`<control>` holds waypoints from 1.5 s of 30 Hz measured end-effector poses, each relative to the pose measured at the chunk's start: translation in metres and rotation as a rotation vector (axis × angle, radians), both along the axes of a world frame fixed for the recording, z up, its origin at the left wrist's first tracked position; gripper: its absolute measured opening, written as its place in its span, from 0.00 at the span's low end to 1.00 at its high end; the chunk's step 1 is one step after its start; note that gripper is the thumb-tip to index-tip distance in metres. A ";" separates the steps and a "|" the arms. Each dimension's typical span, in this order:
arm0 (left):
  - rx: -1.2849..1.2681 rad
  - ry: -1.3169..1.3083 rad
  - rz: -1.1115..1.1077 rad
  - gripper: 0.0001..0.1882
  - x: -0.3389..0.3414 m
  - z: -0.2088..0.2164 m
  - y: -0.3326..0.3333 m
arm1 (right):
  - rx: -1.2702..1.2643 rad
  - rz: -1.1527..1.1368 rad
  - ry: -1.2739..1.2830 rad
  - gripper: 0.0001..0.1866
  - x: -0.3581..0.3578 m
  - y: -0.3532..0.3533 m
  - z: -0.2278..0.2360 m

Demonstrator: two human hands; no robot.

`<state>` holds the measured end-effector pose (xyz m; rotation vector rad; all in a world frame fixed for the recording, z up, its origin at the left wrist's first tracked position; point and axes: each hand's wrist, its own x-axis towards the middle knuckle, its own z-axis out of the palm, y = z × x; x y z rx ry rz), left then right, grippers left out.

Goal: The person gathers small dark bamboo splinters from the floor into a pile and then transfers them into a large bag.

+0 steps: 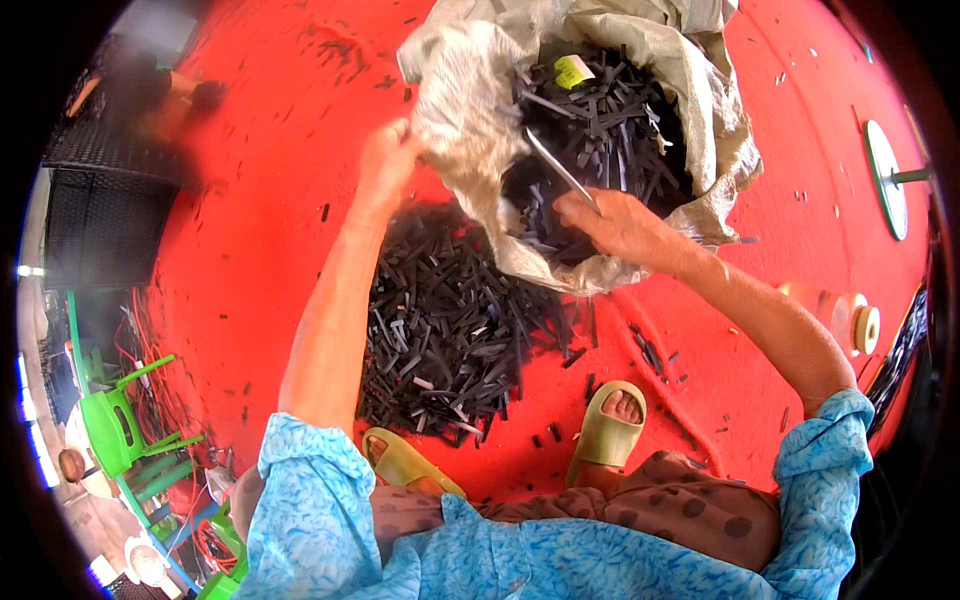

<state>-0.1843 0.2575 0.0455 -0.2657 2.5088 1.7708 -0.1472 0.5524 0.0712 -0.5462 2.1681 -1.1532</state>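
Observation:
A large pale woven sack [460, 100] stands with its mouth wide, filled with short black strips [620, 125]. My left hand [388, 165] is closed at the sack's left edge and appears to pinch its cloth; the fingertips are slightly blurred. Over the sack's mouth, my right hand [625, 228] grips a slim silver knife-like tool [558, 164], its bare metal end pointing up and left above the strips. My fingers hide its handle. Below the sack, a heap of loose black strips [440, 330] lies on the red floor covering [270, 250]. A yellow label [573, 72] rests among the sacked strips.
My sandalled feet [610, 425] stand beside the heap. Green plastic chairs [112, 425] and tangled cords are at the left, below a dark woven piece of furniture [105, 225]. To the right are a clear container [845, 318] and a round disc on a stem [886, 180].

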 end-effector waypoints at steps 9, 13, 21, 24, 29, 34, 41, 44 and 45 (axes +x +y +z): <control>-0.765 0.550 -1.164 0.24 0.073 0.001 0.036 | -0.117 0.401 0.494 0.18 0.034 0.050 -0.046; -0.879 0.658 -1.111 0.13 0.081 -0.019 0.040 | 0.206 0.265 0.532 0.09 0.030 0.064 -0.056; -0.435 0.456 -0.508 0.09 0.001 0.063 0.050 | -0.123 -0.272 0.332 0.14 0.013 0.034 0.046; -0.329 0.565 -0.471 0.08 -0.018 0.096 0.072 | -0.244 0.128 0.225 0.13 0.060 0.009 0.060; -0.081 0.449 -0.514 0.03 -0.034 0.144 0.102 | -0.175 0.228 -0.341 0.10 0.075 -0.008 -0.022; -0.010 0.469 -0.560 0.03 -0.026 0.136 0.109 | -0.015 0.090 0.465 0.08 -0.014 -0.070 -0.080; -0.091 0.604 -0.583 0.04 -0.001 0.106 0.076 | 0.331 0.209 0.778 0.04 -0.019 -0.107 -0.132; 0.010 0.372 -0.555 0.04 0.007 0.107 0.068 | 0.224 0.285 0.590 0.09 0.036 -0.101 -0.123; 0.006 0.370 -0.546 0.04 0.009 0.108 0.063 | 0.174 0.346 0.550 0.09 0.056 -0.104 -0.113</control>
